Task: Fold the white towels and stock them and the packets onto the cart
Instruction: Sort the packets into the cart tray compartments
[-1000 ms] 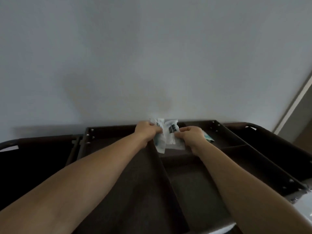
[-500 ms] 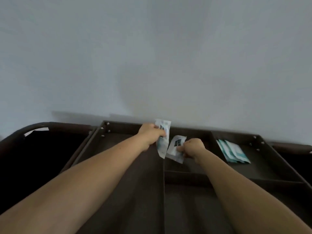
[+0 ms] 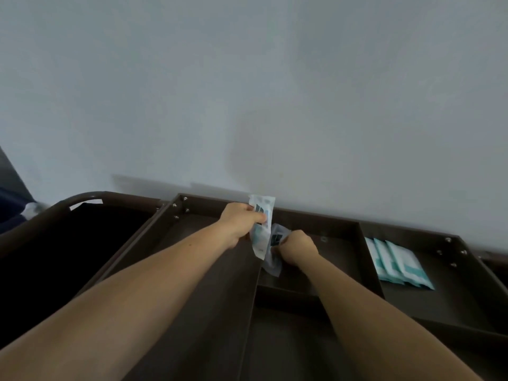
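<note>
My left hand [image 3: 239,226] grips a white packet with dark and blue print [image 3: 261,228], held upright over the divider of the dark brown cart tray [image 3: 341,229]. Just to its right, my right hand [image 3: 296,247] pinches a second white packet [image 3: 275,253] low in the tray's middle back compartment. Three white and teal packets [image 3: 398,264] lie side by side in the right back compartment. No towels are in view.
The tray is split into compartments by dark dividers [image 3: 253,292]. A dark bag with a curved frame [image 3: 82,198] hangs at the cart's left end. A pale grey wall [image 3: 247,92] stands right behind the cart.
My two hands have drawn apart, each with its own packet. The right hand has sunk into the middle compartment with its packet. The view has swung left, showing the teal packets at the right.
</note>
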